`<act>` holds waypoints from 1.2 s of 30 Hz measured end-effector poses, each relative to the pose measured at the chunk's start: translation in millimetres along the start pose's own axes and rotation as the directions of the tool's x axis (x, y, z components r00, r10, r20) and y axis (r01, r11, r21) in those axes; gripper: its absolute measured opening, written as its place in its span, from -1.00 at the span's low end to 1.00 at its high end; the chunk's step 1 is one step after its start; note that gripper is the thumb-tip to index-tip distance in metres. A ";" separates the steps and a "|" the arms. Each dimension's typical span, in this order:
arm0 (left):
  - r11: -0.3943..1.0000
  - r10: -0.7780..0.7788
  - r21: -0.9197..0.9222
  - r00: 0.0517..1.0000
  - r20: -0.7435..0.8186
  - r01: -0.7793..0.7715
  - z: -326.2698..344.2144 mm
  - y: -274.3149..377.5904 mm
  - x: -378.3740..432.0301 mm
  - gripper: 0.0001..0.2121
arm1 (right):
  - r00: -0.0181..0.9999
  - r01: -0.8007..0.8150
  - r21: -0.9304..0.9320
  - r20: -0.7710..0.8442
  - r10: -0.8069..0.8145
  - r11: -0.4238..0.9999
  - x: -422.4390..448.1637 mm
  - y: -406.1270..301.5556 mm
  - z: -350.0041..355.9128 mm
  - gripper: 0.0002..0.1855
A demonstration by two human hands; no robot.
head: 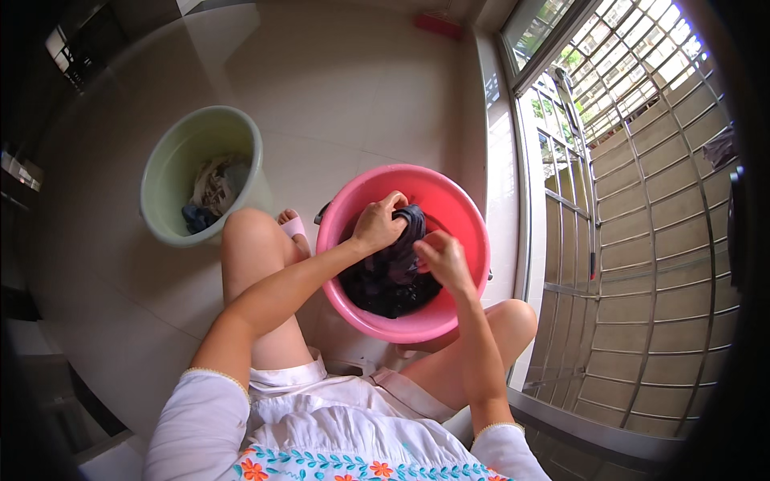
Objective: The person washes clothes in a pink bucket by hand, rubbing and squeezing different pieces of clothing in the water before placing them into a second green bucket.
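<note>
A pink plastic bucket (402, 335) stands between my knees, with dark wet cloth and dark water inside it. My left hand (379, 222) grips a bunched, dark garment (412, 225) and holds a fold of it above the water. On the bucket's right side, my right hand (444, 258) is bent over the same garment. Its fingers are curled and slightly blurred, and whether they pinch the cloth cannot be made out. Lower parts of the garment hang down into the dark water.
A pale green bucket (147, 180) stands to the left with beige and blue cloths (212, 189) in it. At right are a sliding door frame (511, 180) and a metal grille (649, 240). A red dustpan-like object (438, 25) lies far ahead on the tiled floor (313, 78).
</note>
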State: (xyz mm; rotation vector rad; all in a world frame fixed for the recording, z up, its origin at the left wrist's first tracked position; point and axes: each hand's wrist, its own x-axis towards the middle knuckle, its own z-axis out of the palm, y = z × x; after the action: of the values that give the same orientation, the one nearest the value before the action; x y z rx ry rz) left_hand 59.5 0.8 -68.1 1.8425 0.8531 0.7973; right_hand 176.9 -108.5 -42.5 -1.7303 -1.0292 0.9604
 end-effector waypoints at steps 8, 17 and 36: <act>0.991 0.136 0.003 0.985 -0.107 -0.137 -17.6 52.6 -1.7 -0.94 | 0.946 0.028 -0.683 -0.218 -0.240 0.730 -1.7 5.2 25.5 -0.64; 0.981 0.127 -0.123 0.972 -0.197 -0.153 -49.6 74.4 3.0 -0.91 | 0.831 0.246 -0.339 -0.408 -0.377 0.908 10.6 -9.1 -28.2 -0.83; 0.918 -0.131 -0.192 0.722 0.679 0.347 -12.2 -2.8 -4.6 -0.72 | 0.990 -0.010 0.378 0.131 -0.043 0.926 17.7 0.3 -27.3 -0.79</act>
State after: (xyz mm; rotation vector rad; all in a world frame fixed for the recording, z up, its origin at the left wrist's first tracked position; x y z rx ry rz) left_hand 46.5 3.7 -67.0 1.5175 0.4533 0.0633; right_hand 207.9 -100.3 -37.3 -1.3490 -0.8730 1.1943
